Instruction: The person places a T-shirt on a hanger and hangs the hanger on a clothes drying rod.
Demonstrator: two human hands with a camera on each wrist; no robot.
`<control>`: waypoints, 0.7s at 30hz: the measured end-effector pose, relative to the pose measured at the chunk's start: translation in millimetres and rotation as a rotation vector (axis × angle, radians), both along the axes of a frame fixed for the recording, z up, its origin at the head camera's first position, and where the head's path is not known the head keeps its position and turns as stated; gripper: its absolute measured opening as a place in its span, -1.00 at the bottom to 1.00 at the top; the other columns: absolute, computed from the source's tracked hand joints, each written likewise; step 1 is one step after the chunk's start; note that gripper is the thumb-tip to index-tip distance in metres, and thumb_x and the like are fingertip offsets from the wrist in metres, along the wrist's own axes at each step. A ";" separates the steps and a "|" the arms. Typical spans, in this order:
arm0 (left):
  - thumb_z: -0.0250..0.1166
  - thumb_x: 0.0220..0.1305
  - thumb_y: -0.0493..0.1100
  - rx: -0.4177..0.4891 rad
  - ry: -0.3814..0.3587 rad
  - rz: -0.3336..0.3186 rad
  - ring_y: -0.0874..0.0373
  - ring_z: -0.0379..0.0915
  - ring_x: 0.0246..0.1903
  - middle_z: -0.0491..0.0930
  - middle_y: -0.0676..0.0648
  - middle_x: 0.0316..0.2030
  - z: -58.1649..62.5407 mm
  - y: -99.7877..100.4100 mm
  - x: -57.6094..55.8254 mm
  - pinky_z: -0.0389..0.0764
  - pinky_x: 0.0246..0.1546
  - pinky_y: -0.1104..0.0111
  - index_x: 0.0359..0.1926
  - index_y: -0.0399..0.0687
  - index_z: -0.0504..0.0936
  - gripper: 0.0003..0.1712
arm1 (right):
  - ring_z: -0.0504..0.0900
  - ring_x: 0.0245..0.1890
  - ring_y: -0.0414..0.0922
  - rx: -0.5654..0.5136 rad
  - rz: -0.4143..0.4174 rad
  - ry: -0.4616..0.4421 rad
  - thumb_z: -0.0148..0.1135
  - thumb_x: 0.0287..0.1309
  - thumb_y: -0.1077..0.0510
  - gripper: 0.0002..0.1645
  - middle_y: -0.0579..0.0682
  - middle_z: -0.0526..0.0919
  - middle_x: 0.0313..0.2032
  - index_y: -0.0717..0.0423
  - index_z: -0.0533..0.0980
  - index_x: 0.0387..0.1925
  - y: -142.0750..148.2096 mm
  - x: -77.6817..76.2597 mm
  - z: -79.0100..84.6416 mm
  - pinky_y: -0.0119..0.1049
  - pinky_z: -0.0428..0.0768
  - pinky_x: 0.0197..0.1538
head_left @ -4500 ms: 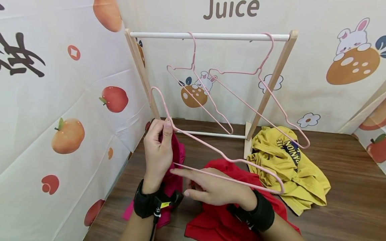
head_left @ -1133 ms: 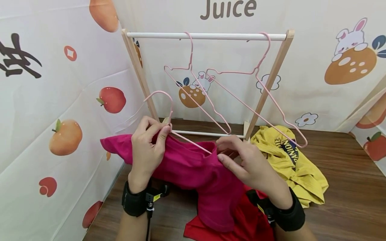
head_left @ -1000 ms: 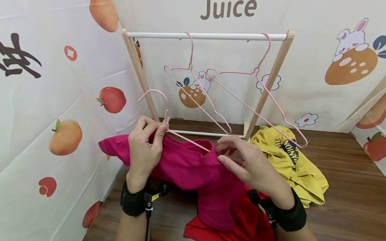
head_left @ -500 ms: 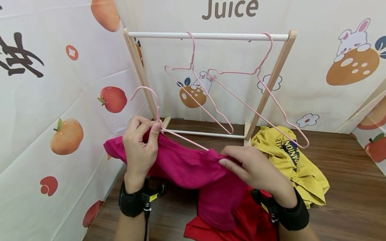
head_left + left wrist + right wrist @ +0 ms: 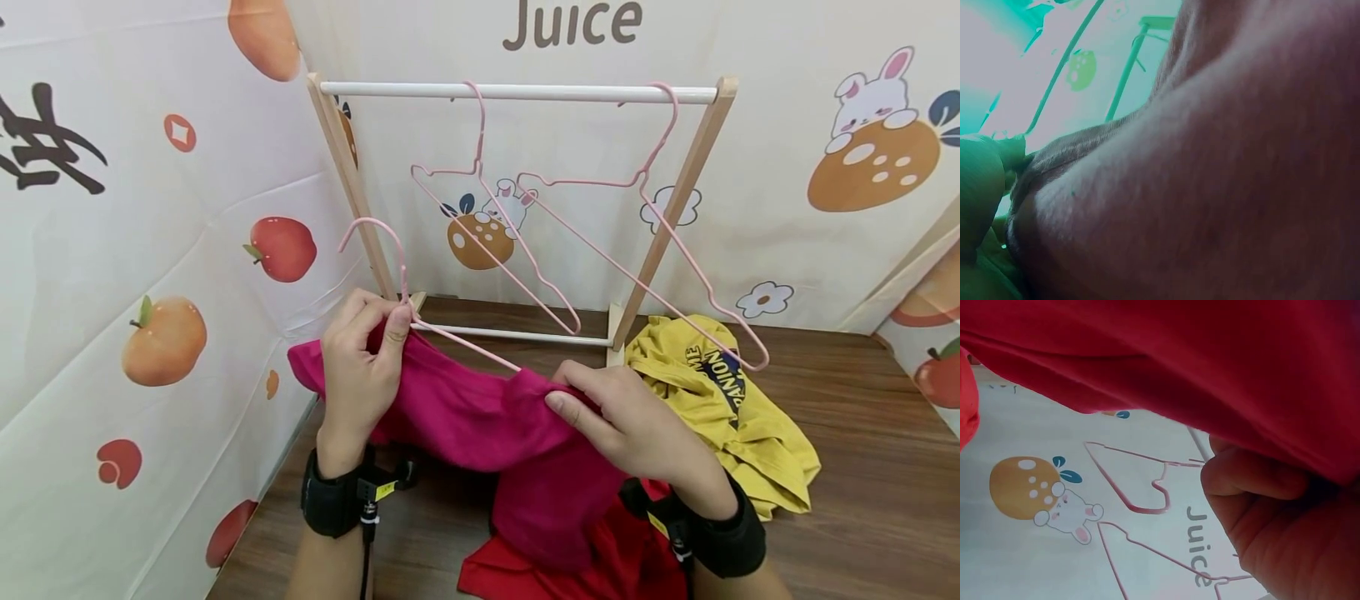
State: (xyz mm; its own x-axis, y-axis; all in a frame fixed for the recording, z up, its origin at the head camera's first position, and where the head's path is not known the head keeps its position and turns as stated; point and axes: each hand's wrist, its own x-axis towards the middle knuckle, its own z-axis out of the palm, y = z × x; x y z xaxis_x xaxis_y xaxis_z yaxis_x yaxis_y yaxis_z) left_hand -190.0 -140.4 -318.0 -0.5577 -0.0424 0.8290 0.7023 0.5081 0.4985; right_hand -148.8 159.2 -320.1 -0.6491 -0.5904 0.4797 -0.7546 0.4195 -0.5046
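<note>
In the head view my left hand [image 5: 360,367] pinches a pink clothes hanger [image 5: 405,267] just below its hook, along with the neckline edge of a magenta T-shirt [image 5: 465,417]. The hanger's right arm slopes down into the shirt's neck opening, its end hidden by cloth. My right hand [image 5: 637,425] pinches the shirt's shoulder, thumb in front. Below, the shirt hangs over a red garment [image 5: 502,571] on the table. Cloth fills much of the left wrist view, beside part of the left hand [image 5: 982,187]. Curled right-hand fingers [image 5: 1254,475] grip the fabric in the right wrist view.
Behind the hands stands a wooden-sided rack with a white top rail [image 5: 555,92]. Two bare pink hangers [image 5: 480,142] [image 5: 660,142] hang from it. A crumpled yellow T-shirt [image 5: 750,442] lies at the right on the brown table [image 5: 877,467]. Printed cloth walls enclose the back and left.
The magenta shirt has been lifted from the table's left, and the hanger's right arm has gone inside its neck. My right hand's loose fingers have closed on the shirt's shoulder.
</note>
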 end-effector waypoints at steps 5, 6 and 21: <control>0.35 0.38 -0.10 -0.018 -0.028 0.010 0.19 0.49 -0.29 0.61 -0.11 -0.41 -2.4 -11.1 -4.7 0.38 -0.24 0.43 -0.37 -0.18 0.73 -0.76 | 0.25 -0.59 -0.45 -0.021 -0.032 -0.012 0.16 0.42 0.27 -0.76 -0.38 0.27 -0.58 -0.18 0.48 -0.29 3.9 1.7 3.6 -0.54 0.29 -0.47; 0.34 0.38 -0.05 -0.016 -0.030 0.018 0.20 0.47 -0.30 0.61 -0.11 -0.43 -3.0 -14.2 -6.0 0.36 -0.25 0.42 -0.38 -0.17 0.72 -0.71 | 0.25 -0.59 -0.45 -0.026 -0.038 -0.016 0.15 0.42 0.28 -0.75 -0.38 0.25 -0.58 -0.18 0.48 -0.30 5.5 2.3 4.6 -0.54 0.29 -0.47; 0.20 0.26 0.36 -0.144 -0.098 0.108 0.21 0.25 -0.33 0.45 -0.17 -0.54 -8.3 -57.3 -17.1 0.07 -0.17 0.28 -0.49 -0.21 0.52 -0.32 | 0.21 -0.55 -0.41 -0.112 -0.015 -0.076 0.03 0.45 0.36 -0.63 -0.33 0.19 -0.53 -0.19 0.38 -0.39 19.3 19.5 18.6 -0.44 0.27 -0.47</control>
State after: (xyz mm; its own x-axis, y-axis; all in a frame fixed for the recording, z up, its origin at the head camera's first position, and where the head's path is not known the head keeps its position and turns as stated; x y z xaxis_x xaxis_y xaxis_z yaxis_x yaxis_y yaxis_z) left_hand -207.1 -197.7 -326.3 -0.6346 0.0084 0.7728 0.5916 0.6487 0.4787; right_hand -129.3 178.5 -301.4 -0.6942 -0.5263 0.4910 -0.7066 0.3684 -0.6042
